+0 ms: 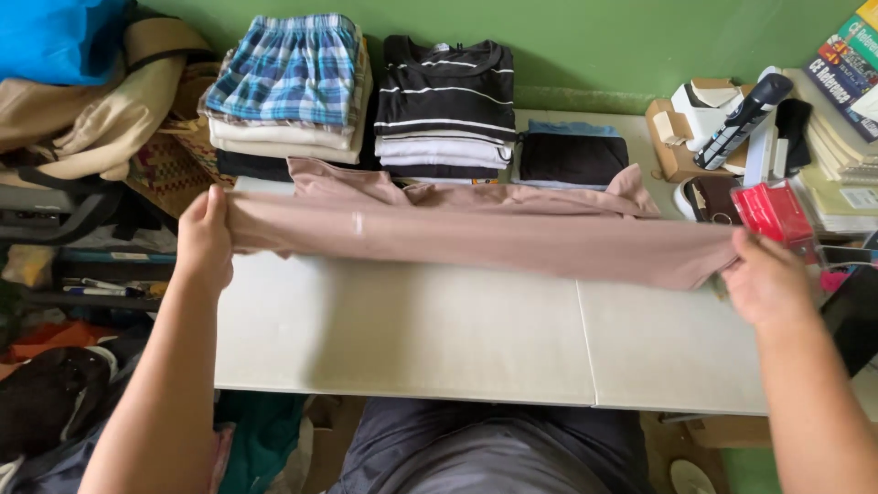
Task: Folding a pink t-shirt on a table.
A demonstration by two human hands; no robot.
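Outstretched, left hand and right hand, fingers clamped, stretch a pink shirt taut.

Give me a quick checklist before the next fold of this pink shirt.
1. Left hand grips one end of the pink shirt: ok.
2. Right hand grips the other end: ok.
3. Shirt stretched flat between the hands: not ok, the far edge is bunched and one sleeve sticks out at the right.
4. Bare space on the white table in front of the shirt: ok.
5. Shirt apart from the striped shirt stack behind: cannot tell, the far edge lies against or over its foot.
6. Red packet by the right hand clear of the cloth: cannot tell.
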